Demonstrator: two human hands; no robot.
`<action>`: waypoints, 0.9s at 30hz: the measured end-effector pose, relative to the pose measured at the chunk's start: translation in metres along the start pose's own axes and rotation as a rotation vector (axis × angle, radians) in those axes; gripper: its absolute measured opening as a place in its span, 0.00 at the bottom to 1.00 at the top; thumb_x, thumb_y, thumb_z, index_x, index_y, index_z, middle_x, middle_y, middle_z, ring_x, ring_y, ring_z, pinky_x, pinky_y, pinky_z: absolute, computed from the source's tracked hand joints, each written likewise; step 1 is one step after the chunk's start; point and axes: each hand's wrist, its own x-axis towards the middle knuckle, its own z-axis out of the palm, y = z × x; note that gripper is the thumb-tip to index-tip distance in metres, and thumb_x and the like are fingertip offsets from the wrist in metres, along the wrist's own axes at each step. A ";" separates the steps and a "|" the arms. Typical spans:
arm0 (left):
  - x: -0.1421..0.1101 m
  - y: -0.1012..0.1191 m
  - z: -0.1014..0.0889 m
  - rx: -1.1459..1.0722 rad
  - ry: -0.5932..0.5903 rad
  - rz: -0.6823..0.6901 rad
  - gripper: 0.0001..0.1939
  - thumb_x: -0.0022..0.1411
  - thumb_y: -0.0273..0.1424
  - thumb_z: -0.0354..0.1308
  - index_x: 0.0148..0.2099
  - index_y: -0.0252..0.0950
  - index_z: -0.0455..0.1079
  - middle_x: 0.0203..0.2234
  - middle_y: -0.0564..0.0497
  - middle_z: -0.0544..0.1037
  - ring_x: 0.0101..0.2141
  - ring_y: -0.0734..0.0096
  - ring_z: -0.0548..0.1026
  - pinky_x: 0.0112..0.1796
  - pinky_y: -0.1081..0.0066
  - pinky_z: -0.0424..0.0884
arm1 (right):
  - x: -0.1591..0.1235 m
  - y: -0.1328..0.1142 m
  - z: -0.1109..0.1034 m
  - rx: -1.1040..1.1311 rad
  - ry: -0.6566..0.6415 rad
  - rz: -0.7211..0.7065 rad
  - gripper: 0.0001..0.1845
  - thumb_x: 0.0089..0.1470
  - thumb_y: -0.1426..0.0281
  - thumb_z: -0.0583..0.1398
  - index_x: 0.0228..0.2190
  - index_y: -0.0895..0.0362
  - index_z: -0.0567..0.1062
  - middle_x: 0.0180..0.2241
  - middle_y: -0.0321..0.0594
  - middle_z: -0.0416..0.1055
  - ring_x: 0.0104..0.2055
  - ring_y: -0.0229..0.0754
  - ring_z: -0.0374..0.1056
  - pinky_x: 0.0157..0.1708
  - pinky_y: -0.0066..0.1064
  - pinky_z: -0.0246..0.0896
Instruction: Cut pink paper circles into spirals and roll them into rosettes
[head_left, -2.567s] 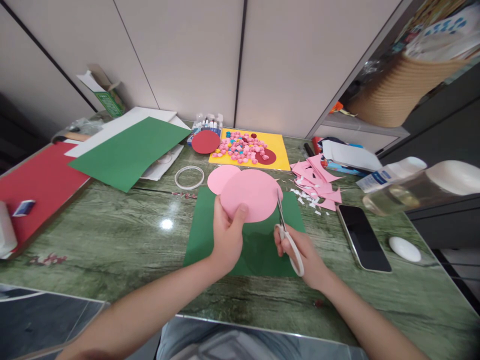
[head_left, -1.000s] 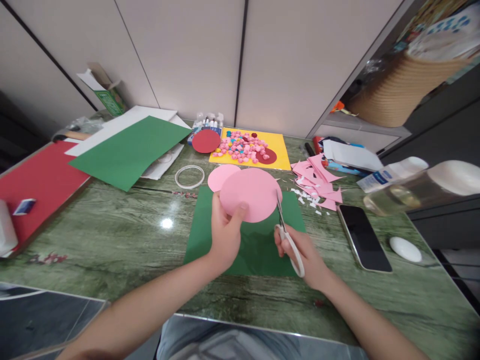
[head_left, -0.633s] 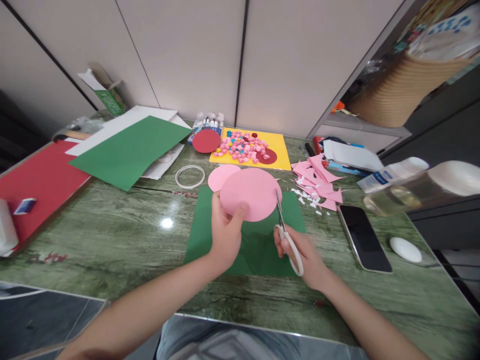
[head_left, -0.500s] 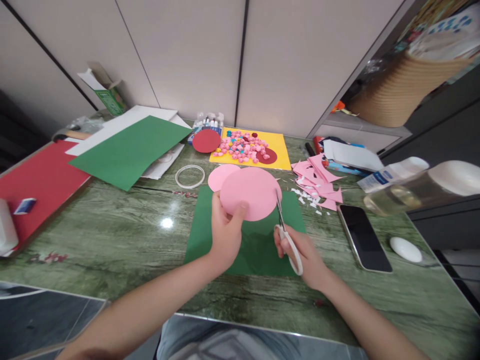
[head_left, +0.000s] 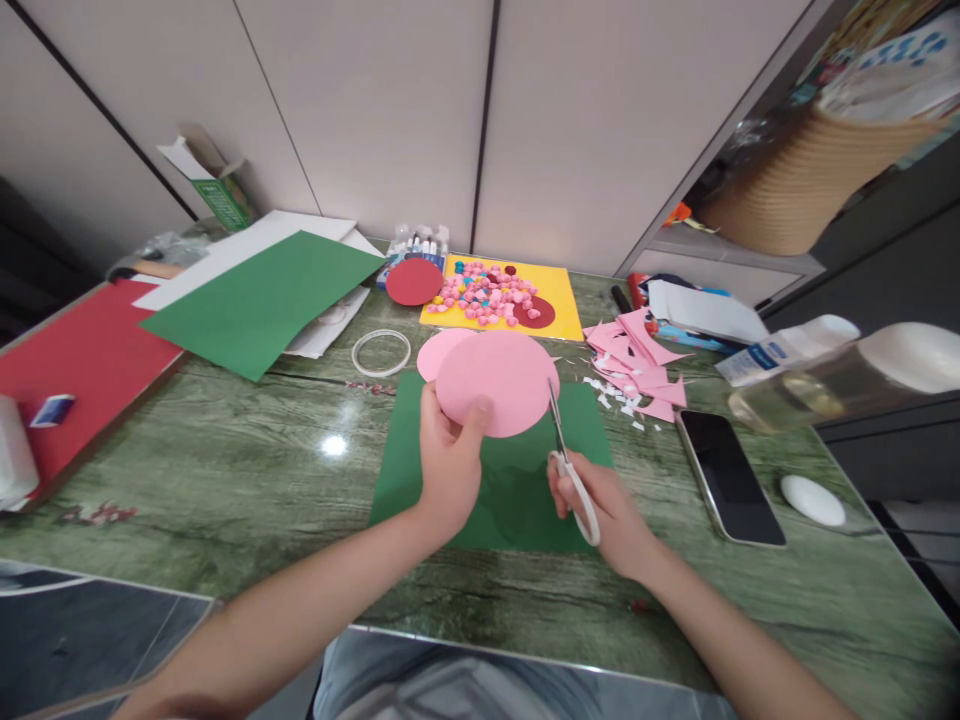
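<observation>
Mid-frame, the left hand (head_left: 450, 455) pinches a pink round paper disc (head_left: 499, 380) at lower left; the right hand (head_left: 609, 510) grips white-handled metal scissors (head_left: 567, 466), blades over the disc's right rim, where a slip could notch it.

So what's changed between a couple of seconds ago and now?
The pink disc in the left hand and the scissors in the right hand have shifted slightly left. Nothing was grasped or released; the phone, pink scraps and green sheet beneath the hands stayed put.
</observation>
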 end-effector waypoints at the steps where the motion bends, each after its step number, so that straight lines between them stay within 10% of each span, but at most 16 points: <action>1: 0.000 0.000 0.000 0.003 0.003 0.001 0.13 0.57 0.34 0.59 0.43 0.39 0.62 0.40 0.50 0.69 0.44 0.69 0.69 0.44 0.70 0.67 | 0.000 0.000 0.000 0.000 0.000 0.001 0.26 0.60 0.49 0.43 0.23 0.55 0.61 0.21 0.34 0.62 0.26 0.39 0.58 0.28 0.30 0.50; 27: -0.001 -0.002 -0.003 0.058 -0.025 -0.016 0.13 0.56 0.34 0.58 0.43 0.39 0.61 0.39 0.50 0.69 0.41 0.67 0.68 0.43 0.67 0.66 | -0.002 0.002 0.000 -0.004 0.020 -0.035 0.25 0.61 0.51 0.43 0.24 0.55 0.61 0.21 0.34 0.61 0.25 0.38 0.56 0.26 0.29 0.50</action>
